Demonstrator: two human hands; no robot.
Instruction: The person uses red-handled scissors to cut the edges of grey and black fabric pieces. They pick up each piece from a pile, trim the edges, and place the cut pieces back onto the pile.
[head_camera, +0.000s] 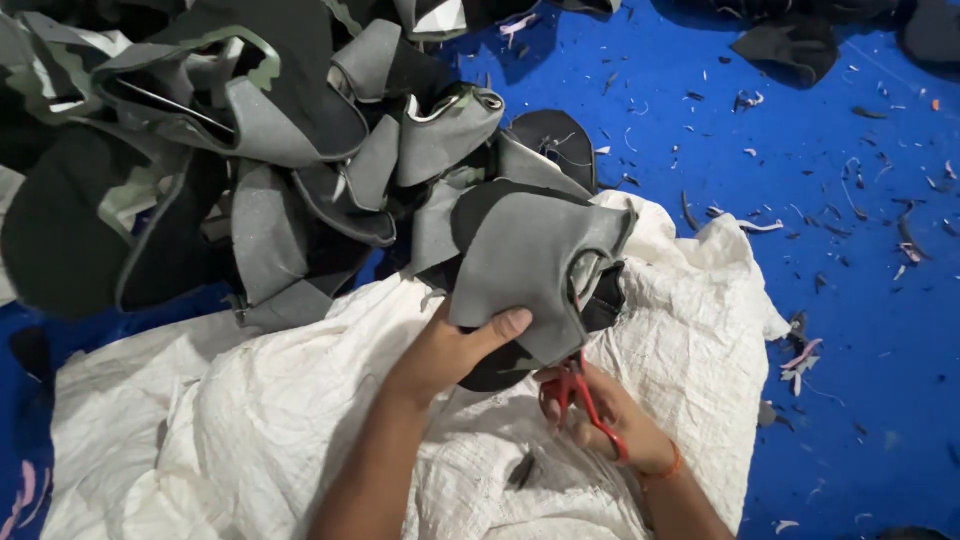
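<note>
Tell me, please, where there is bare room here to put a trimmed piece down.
Freest is the white woven sack lower left, between the left hand and the grey-and-black pile. The blue floor right of the sack is open too, though littered with offcuts. It is crowded upper left under the pile, and around the grey piece and red scissors in the right hand.

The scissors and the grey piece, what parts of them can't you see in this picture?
Head view only:
- Scissors: blades hidden behind the grey piece; only the red handles show in the right hand.
- Grey piece: its lower back is covered by the left hand.
- Left fingers: all but the thumb are tucked behind the piece.
- Pile of pieces: cut off by the top and left edges.
</note>
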